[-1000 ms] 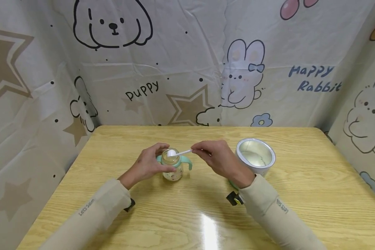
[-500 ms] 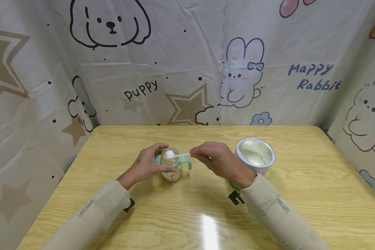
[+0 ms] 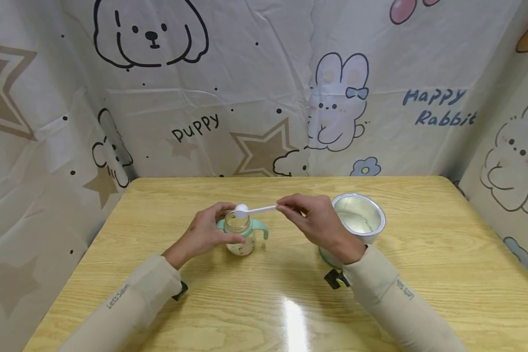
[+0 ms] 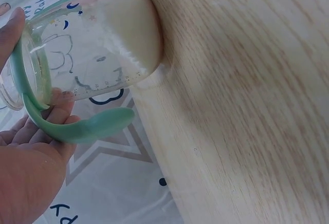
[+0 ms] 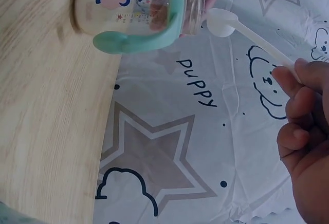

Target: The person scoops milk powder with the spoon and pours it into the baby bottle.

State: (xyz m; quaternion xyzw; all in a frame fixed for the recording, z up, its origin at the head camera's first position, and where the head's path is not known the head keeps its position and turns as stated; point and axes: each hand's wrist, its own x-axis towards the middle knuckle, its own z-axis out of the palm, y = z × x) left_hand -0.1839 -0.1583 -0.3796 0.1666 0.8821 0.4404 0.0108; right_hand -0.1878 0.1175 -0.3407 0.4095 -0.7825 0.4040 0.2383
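Observation:
A clear baby bottle [image 3: 241, 244] with mint-green handles stands uncapped on the table, and my left hand [image 3: 207, 229] grips it around the neck. Pale powder [image 4: 136, 29] fills its lower part in the left wrist view. Between thumb and fingertips, my right hand [image 3: 314, 220] pinches the end of a white measuring scoop's handle [image 3: 264, 209]. The scoop's bowl [image 5: 222, 22] is at the bottle's mouth, just above the rim. Behind my right wrist stands a formula can [image 3: 359, 215], open at the top, with pale powder inside; its lower side is partly hidden by my hand.
The wooden table [image 3: 264, 293] ends at a back edge in front of a printed cloth [image 3: 255, 73], which also hangs along both sides. Dark wrist mounts [image 3: 334, 279] sit under my sleeves.
The scoop's bowl has risen from inside the bottle's mouth to just above the rim, and my right hand has shifted slightly right. My left hand keeps its grip on the bottle.

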